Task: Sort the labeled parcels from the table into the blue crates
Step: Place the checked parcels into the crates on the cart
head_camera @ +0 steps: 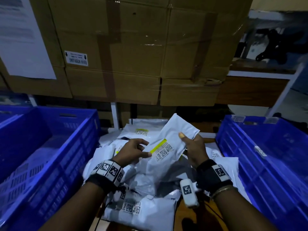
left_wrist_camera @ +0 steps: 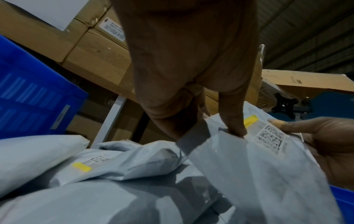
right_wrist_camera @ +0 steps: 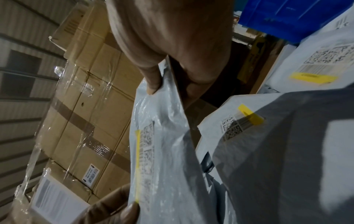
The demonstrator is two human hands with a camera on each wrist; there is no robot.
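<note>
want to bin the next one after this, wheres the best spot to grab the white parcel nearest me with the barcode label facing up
Judging by the head view, take that parcel by its near edge, below the label, coming from above on the person's own side. It lies flat at the front of the pile with nothing on that edge, while its far edge tucks under other bags.

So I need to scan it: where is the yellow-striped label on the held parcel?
Head view, centre: the label faces up on the held parcel, between the left hand and right hand.
</note>
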